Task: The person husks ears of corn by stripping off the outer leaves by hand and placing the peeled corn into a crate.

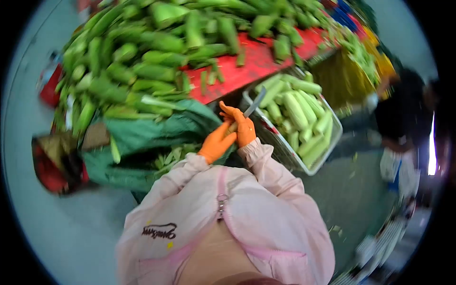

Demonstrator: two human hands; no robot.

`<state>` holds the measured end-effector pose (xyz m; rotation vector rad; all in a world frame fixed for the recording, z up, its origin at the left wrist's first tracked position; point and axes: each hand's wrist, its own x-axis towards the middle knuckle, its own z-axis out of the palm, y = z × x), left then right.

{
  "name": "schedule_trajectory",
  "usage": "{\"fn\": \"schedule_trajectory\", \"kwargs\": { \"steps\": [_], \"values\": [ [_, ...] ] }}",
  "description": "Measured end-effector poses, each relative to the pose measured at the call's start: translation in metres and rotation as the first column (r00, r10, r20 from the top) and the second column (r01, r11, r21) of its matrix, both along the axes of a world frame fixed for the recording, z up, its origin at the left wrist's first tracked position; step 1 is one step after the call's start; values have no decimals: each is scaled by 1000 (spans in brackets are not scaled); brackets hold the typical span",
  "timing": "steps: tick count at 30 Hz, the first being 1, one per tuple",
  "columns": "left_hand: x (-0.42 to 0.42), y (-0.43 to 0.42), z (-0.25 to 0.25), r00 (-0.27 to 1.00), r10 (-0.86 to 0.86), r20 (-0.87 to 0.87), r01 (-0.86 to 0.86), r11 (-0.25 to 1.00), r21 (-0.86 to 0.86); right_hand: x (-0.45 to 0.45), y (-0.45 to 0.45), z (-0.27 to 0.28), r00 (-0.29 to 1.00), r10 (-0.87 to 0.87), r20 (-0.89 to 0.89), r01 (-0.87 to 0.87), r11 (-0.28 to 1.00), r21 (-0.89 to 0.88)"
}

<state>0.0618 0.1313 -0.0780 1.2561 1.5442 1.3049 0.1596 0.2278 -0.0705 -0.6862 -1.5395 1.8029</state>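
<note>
An orange glove covers my right hand (244,127), which is closed around a knife; the grey blade (255,102) points up and to the right. My left hand (216,144), also in an orange glove, touches the right one, its thumb and fingers closed about the brownish handle end (232,128). Just right of my hands, a white crate (335,137) holds peeled, pale green corn cobs (295,111). Unpeeled corn (159,42) is heaped beyond them on a red surface (228,76).
A green sack (128,137) with loose husks lies open left of my hands. Beside it stands a red container (52,166). Yellow sacks (342,76) with husks are at the upper right, near a person in dark clothing (403,104).
</note>
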Motion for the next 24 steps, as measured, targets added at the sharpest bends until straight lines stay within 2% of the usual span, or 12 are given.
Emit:
{"fn": "schedule_trajectory", "kwargs": {
  "steps": [1, 3, 6, 10, 12, 14, 16, 17, 18, 20, 21, 24],
  "values": [
    [-3, -8, 2, 988, 8, 156, 8, 995, -98, -13, -11, -1, 992, 49, 114, -64, 989, 130],
    [-8, -31, 12, 866, 69, 495, -19, 994, -104, -20, -21, 7, 994, 89, 60, -90, 996, 17],
    [-48, -67, 19, 835, 352, 424, -354, 932, -78, -17, -26, 6, 989, 133, -66, -118, 974, 194],
    [-160, -134, 29, 495, 814, 305, -815, 556, -162, 32, -6, -22, 980, 160, 119, -138, 976, -170],
    [-228, -177, 8, 369, 869, 329, -906, 415, -81, 67, 2, -45, 939, 172, 297, -99, 964, -245],
    [-304, -210, -14, 310, 869, 386, -889, 409, -208, 106, -6, -73, 962, 55, 268, -1, 980, -198],
    [-374, -223, -48, 353, 912, 210, -891, 397, -222, 131, -33, -73, 953, -79, 292, 149, 963, -225],
    [-395, -222, -62, 344, 933, -109, -935, 329, -134, 149, -40, -73, 928, -84, 363, 160, 970, -185],
    [-406, -218, -59, 158, 849, -504, -973, 221, 67, 160, -49, -72, 903, -92, 420, 166, 976, -144],
    [-386, -185, -35, -204, 709, -675, -901, 134, 413, 188, -72, -73, 791, -43, 611, 147, 982, -122],
    [-365, -148, -26, -161, 730, -664, -896, 175, 409, 203, -83, -74, 727, -50, 684, 124, 991, -59],
    [-253, -62, -15, 389, 818, -423, -671, 566, 479, 233, -106, -76, 584, 40, 811, 54, 995, -88]
  ]
}}
